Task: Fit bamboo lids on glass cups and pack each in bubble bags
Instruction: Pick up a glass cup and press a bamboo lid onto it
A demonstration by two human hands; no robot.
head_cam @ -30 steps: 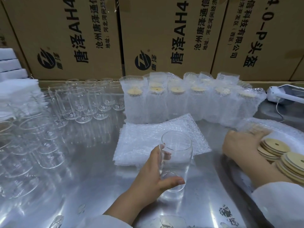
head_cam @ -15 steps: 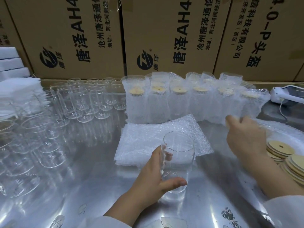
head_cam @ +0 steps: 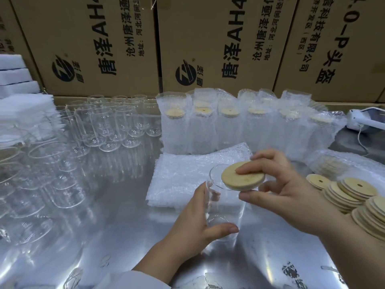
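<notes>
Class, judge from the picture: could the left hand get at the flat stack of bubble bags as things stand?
Probably not yet: the left hand grips the glass cup, which is between it and the bubble bags. Once it lets go, nothing else seems to block the way.

I see a reflective metal surface (head_cam: pixel 116 243) filling the lower view. Behind it stands a row of brown cardboard boxes (head_cam: pixel 89 34) printed with black Chinese characters, the letters AH4 and a round dark logo (head_cam: pixel 63 68). At far left, white foam blocks (head_cam: pixel 14 75) sit stacked. At far right a white device (head_cam: pixel 368 119) lies on the surface, with a thin white cable (head_cam: pixel 358 136) trailing from it.
</notes>
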